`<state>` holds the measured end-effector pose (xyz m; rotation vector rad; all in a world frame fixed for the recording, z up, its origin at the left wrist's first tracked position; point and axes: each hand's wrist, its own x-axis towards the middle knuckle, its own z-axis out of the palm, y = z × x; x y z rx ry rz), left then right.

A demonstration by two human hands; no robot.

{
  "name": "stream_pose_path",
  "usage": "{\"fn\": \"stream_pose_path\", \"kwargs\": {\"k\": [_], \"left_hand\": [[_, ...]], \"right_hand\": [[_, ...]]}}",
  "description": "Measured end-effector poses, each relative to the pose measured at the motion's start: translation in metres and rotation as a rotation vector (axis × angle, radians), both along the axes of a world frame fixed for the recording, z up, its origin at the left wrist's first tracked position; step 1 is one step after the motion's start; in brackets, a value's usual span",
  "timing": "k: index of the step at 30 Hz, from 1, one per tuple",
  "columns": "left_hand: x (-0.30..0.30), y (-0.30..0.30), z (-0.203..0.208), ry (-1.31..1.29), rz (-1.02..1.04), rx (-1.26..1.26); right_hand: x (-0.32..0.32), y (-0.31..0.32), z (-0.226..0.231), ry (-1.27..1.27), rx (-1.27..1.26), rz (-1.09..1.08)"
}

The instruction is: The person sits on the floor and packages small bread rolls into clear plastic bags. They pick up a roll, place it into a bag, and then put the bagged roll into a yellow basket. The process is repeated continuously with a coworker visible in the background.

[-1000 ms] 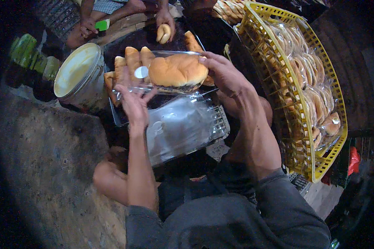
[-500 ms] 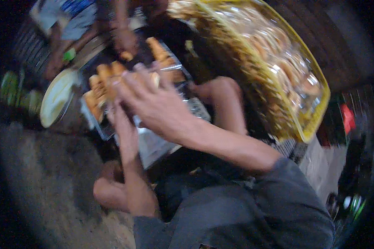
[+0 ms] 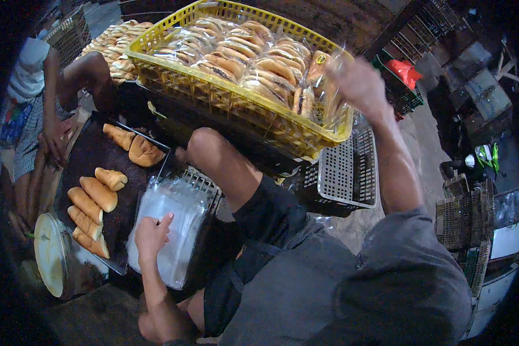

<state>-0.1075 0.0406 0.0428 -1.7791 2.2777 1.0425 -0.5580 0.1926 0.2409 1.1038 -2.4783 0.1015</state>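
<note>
My left hand [image 3: 151,235] rests on a stack of clear plastic bags [image 3: 173,254], fingers loosely bent and thumb sticking out, with nothing visibly gripped. Over the right end of a yellow crate [image 3: 236,86], my raised right hand [image 3: 360,86] is smeared by motion. A blurred bread roll in clear plastic [image 3: 334,106] shows at its fingers and seems held. Rows of bagged buns [image 3: 277,72] fill the crate. Left of the bags, a dark tray [image 3: 134,199] carries several golden bread rolls [image 3: 86,205] on its near side and two more pieces [image 3: 146,151] at the far corner.
A grey perforated crate [image 3: 347,173] stands below the yellow one. Twisted breads [image 3: 114,49] lie behind it at the far left. Another person's hand [image 3: 55,144] is beside the tray, near a round pale tub [image 3: 51,254]. A red bag [image 3: 405,73] sits in a green crate.
My right hand has gone from the rolls at the tray up to the yellow crate. The left has come off the rolls onto the bags. The other person's hand has left the tray; the view has swung.
</note>
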Motion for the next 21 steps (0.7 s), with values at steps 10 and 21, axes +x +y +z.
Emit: {"fn": "stream_pose_path", "kwargs": {"k": [10,21], "left_hand": [[0.001,-0.01,-0.013,-0.197,-0.1,-0.281],[-0.007,-0.018,-0.023,-0.054,-0.125,-0.078]], "right_hand": [[0.087,-0.029,-0.047,-0.11,-0.099,0.558],[-0.232,0.124,-0.278,-0.484,-0.409,-0.341]]}}
